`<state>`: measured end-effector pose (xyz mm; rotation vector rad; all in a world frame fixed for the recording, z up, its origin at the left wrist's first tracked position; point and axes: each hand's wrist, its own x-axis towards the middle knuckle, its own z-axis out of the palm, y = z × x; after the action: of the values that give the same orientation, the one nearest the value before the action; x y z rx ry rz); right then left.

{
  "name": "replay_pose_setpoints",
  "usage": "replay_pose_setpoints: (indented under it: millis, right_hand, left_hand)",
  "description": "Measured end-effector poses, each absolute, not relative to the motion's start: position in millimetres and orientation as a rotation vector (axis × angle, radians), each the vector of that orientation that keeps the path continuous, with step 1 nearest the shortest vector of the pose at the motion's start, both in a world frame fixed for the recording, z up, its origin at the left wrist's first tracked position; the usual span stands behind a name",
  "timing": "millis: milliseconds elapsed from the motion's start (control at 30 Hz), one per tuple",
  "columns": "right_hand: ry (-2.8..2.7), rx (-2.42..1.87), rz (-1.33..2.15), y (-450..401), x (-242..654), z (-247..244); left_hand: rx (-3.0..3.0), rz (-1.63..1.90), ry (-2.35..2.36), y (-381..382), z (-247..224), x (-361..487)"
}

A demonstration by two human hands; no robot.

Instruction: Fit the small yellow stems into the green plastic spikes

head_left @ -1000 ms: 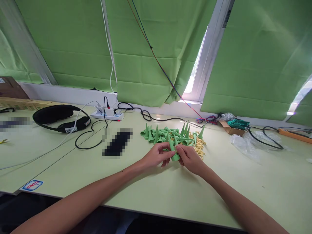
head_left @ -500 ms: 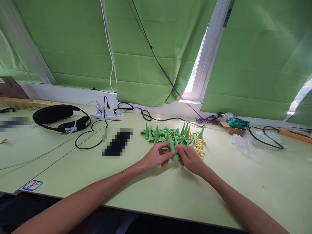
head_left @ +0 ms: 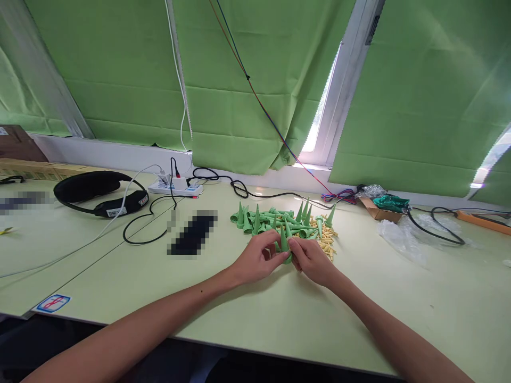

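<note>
A green plastic cone (head_left: 284, 243) stands nearly upright between my two hands, just above the tabletop. My left hand (head_left: 255, 258) is curled, with its thumb and fingertips at the cone's lower part. My right hand (head_left: 313, 259) pinches from the other side, its thumb beside a second pointed green tip that rises behind. Fingers partly hide what the right hand grips. Right behind both hands lies a pile of green cones (head_left: 271, 215), several standing, others on their sides. Small yellow pegs (head_left: 327, 244) are scattered at the pile's right.
A power strip (head_left: 175, 187) with plugs and cables lies at the back. Left of it is a black headset-like band (head_left: 101, 194). A small cardboard box (head_left: 381, 213) and clear plastic bags (head_left: 401, 239) lie at right. A black blurred object (head_left: 192, 234) is left of the hands.
The cone between my hands has turned more upright and shifted slightly. My left thumb and fingers have moved around its lower part. My right hand is almost unmoved.
</note>
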<state>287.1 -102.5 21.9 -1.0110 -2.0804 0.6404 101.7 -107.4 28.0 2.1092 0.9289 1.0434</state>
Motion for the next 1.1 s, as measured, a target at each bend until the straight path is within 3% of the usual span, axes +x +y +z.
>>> replay_pose_setpoints:
  millis: [1100]
  right_hand:
    - [-2.086, -1.051, 0.613, -101.7, 285.1, 19.5]
  left_hand:
    - [2.231, 1.043, 1.015, -107.8, 23.7, 104.1]
